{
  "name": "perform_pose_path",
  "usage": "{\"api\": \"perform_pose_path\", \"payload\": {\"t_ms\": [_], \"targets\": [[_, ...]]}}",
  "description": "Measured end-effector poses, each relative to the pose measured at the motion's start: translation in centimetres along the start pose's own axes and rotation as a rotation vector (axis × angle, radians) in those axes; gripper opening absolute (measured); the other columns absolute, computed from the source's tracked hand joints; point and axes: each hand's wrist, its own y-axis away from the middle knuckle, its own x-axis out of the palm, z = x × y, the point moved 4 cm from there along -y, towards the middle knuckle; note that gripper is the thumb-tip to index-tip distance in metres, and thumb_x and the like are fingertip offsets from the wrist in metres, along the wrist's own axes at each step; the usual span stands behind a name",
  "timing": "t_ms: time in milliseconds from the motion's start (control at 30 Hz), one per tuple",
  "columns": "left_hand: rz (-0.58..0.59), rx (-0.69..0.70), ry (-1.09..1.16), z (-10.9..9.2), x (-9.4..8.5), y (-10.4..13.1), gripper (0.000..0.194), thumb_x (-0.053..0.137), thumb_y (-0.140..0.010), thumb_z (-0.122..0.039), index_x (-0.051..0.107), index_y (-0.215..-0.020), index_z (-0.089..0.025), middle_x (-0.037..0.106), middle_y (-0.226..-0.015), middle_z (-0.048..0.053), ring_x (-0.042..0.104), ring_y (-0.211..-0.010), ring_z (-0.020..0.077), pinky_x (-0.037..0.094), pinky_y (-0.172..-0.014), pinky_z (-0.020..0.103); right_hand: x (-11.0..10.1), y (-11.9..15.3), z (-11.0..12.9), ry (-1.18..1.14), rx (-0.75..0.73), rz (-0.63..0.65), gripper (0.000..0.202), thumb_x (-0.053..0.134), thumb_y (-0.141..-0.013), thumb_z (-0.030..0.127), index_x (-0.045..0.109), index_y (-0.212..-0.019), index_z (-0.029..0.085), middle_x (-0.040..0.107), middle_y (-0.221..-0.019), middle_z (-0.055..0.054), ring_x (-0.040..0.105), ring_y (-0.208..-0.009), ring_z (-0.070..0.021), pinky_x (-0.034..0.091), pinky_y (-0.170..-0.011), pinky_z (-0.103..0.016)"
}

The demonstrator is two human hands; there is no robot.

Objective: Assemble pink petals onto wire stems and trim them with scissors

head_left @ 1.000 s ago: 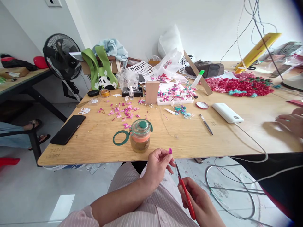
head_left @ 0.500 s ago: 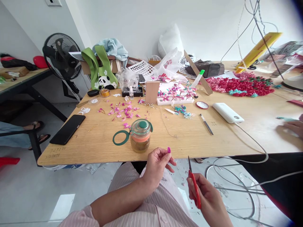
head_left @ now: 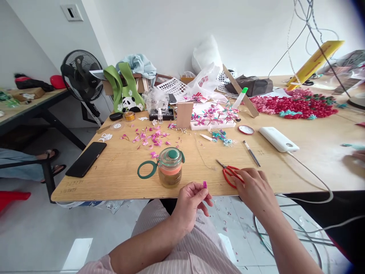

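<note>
Between the thumb and forefinger of my left hand is pinched a small magenta petal-like piece, held just off the table's front edge. My right hand rests at the front of the table, its fingers on the handle ends of the red-handled scissors. The scissors lie on the wood with the dark blades pointing away to the left; part of the handles is hidden under my fingers. Left of my hands stands a glass teapot with a green lid and brownish liquid.
Loose pink petals are scattered behind the teapot. Flowers stand in a white foam block. A pen and a white power bank with a cable lie to the right, a black phone to the left. Another person's hand shows at far right.
My right hand has moved up and forward from below the table edge, bringing the scissors down onto the tabletop. My left hand keeps its pinch on the magenta piece.
</note>
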Motion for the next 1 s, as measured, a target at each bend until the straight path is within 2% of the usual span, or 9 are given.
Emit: {"api": "perform_pose_path", "payload": {"t_ms": [67, 133, 167, 233, 400, 533, 700, 900, 1000], "targets": [[0.009, 0.005, 0.011, -0.1, 0.0, -0.1, 0.031, 0.073, -0.068, -0.037, 0.055, -0.074, -0.012, 0.059, -0.067, 0.002, 0.054, -0.053, 0.0098, 0.038, -0.035, 0.017, -0.4, 0.9, 1.1, -0.269, 0.016, 0.092, 0.029, 0.047, -0.086, 0.040, 0.067, -0.090, 0.020, 0.063, -0.098, -0.011, 0.055, -0.092, -0.0263, 0.043, -0.081, -0.038], [0.020, 0.008, 0.007, -0.1, 0.2, -0.1, 0.029, 0.072, -0.069, -0.036, 0.055, -0.075, -0.012, 0.059, -0.067, 0.002, 0.054, -0.053, 0.0094, 0.039, -0.035, 0.017, -0.2, 2.5, 2.7, -0.635, 0.045, 0.372, 0.028, 0.051, -0.085, 0.044, 0.066, -0.090, 0.020, 0.064, -0.093, -0.009, 0.057, -0.084, -0.0216, 0.046, -0.074, -0.032], [0.025, 0.007, 0.001, -0.1, 0.2, -0.1, 0.029, 0.071, -0.070, -0.036, 0.056, -0.076, -0.012, 0.059, -0.068, 0.002, 0.054, -0.053, 0.0093, 0.039, -0.036, 0.017, -0.2, 3.3, 3.5, -0.772, 0.069, 0.471, 0.028, 0.053, -0.085, 0.044, 0.065, -0.090, 0.019, 0.064, -0.089, -0.008, 0.057, -0.082, -0.0202, 0.046, -0.071, -0.030], [0.035, -0.002, -0.023, 0.0, 0.4, -0.1, 0.029, 0.071, -0.070, -0.037, 0.057, -0.077, -0.012, 0.060, -0.069, 0.003, 0.054, -0.054, 0.0092, 0.039, -0.037, 0.016, -0.1, 4.5, 4.7, -0.953, 0.109, 0.570, 0.028, 0.053, -0.086, 0.045, 0.064, -0.088, 0.019, 0.062, -0.082, -0.005, 0.054, -0.076, -0.0176, 0.044, -0.066, -0.028], [0.042, -0.012, -0.076, 0.0, 0.7, 0.0, 0.030, 0.072, -0.070, -0.038, 0.056, -0.075, -0.013, 0.060, -0.069, 0.003, 0.054, -0.054, 0.0090, 0.038, -0.037, 0.016, 1.5, 5.6, 5.1, -1.186, 0.247, 0.484, 0.031, 0.053, -0.086, 0.046, 0.056, -0.072, 0.018, 0.050, -0.068, 0.000, 0.044, -0.066, -0.0139, 0.037, -0.062, -0.026], [0.024, 0.057, -0.128, -0.1, 0.8, 0.1, 0.028, 0.070, -0.071, -0.037, 0.055, -0.074, -0.013, 0.059, -0.065, 0.002, 0.052, -0.052, 0.0088, 0.039, -0.038, 0.017, 3.2, 6.4, 5.5, -1.344, 0.321, 0.500, 0.033, 0.054, -0.085, 0.047, 0.052, -0.069, 0.018, 0.046, -0.066, 0.001, 0.041, -0.065, -0.0137, 0.034, -0.062, -0.027], [-0.025, 0.149, -0.201, 0.1, 0.9, 0.2, 0.024, 0.067, -0.076, -0.035, 0.054, -0.076, -0.014, 0.057, -0.061, -0.001, 0.047, -0.046, 0.0056, 0.037, -0.039, 0.017, 3.4, 7.8, 6.3, -1.524, 0.419, 0.441, 0.033, 0.056, -0.083, 0.046, 0.049, -0.067, 0.019, 0.041, -0.065, 0.002, 0.036, -0.065, -0.0139, 0.033, -0.064, -0.027], [-0.089, 0.222, -0.184, -0.5, 0.8, -0.1, 0.021, 0.062, -0.081, -0.033, 0.052, -0.076, -0.016, 0.055, -0.063, -0.003, 0.044, -0.044, 0.0039, 0.033, -0.039, 0.016, 3.4, 9.2, 5.3, -1.510, 0.500, 0.315, 0.033, 0.059, -0.080, 0.046, 0.049, -0.064, 0.019, 0.040, -0.065, 0.002, 0.036, -0.064, -0.0140, 0.033, -0.062, -0.027], [-0.061, 0.197, -0.238, -0.3, 1.1, -0.1, 0.020, 0.061, -0.082, -0.032, 0.052, -0.077, -0.015, 0.056, -0.063, -0.002, 0.045, -0.044, 0.0043, 0.034, -0.039, 0.017, 3.4, 9.6, 4.1, -1.384, 0.548, 0.227, 0.036, 0.054, -0.083, 0.050, 0.051, -0.064, 0.019, 0.045, -0.064, 0.001, 0.039, -0.064, -0.0146, 0.035, -0.063, -0.027]]}}
